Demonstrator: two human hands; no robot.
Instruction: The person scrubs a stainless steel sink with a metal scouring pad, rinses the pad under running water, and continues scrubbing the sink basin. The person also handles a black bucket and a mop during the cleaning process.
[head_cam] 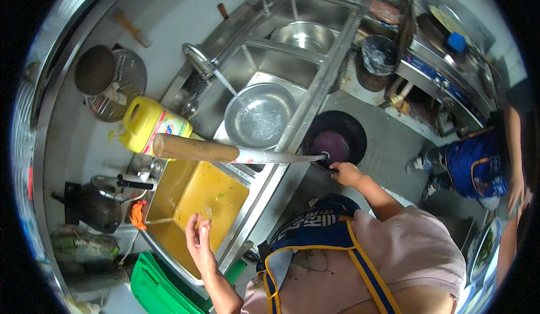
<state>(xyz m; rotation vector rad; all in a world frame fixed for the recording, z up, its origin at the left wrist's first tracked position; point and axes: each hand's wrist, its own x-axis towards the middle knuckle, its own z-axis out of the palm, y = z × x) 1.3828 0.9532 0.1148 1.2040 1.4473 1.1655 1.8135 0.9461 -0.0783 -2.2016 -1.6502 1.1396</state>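
My left hand (pixel 200 242) is raised over the near steel sink basin (pixel 240 234), with its fingers loosely apart and nothing in them. That basin holds cloudy yellow-brown water (pixel 217 200) with green scraps. My right hand (pixel 348 174) is lowered at the near rim of a black bucket (pixel 354 135) on the floor. Purplish liquid (pixel 331 145) shows inside the bucket. A long pole with a wooden upper end (pixel 196 147) and a white shaft slants down to the bucket, its lower end close to my right fingers. Whether those fingers grip the rim or the pole is unclear.
Tap water runs into a round steel basin (pixel 261 116) in the middle sink. A yellow detergent jug (pixel 156 124) stands by the sinks. Another person (pixel 474 162) is at the right. Beyond are a lined bin (pixel 375 61) and a stove (pixel 443 78); a green bin (pixel 162 286) is nearby.
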